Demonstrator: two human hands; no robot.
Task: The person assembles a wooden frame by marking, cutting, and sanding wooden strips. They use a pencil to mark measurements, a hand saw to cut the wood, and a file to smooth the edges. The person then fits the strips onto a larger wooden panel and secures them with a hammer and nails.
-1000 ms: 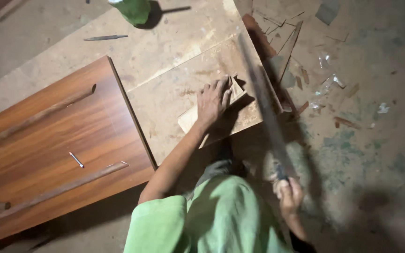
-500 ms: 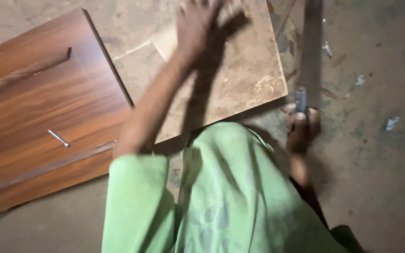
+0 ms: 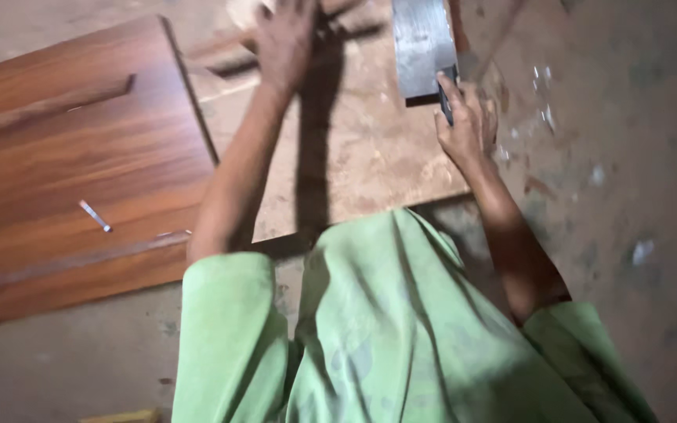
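The right hand (image 3: 468, 117) had its grip closed around the dark handle of a broad grey metal saw blade (image 3: 423, 47), which lay over the pale, worn plywood sheet (image 3: 362, 157) near its right edge. The left hand (image 3: 284, 39), fingers spread apart, pressed flat on that sheet. Left of the sheet lay a reddish-brown laminated wood panel (image 3: 80, 172) bearing a small metal nail (image 3: 94, 216).

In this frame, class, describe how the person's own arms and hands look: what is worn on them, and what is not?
Both arms come out of short, loose, light green fabric sleeves that end near the elbow. Below that the forearms are bare. The left hand and right hand wear no gloves; no watch, ring or bracelet is visible, though the picture is blurred. The same green cloth covers the torso.
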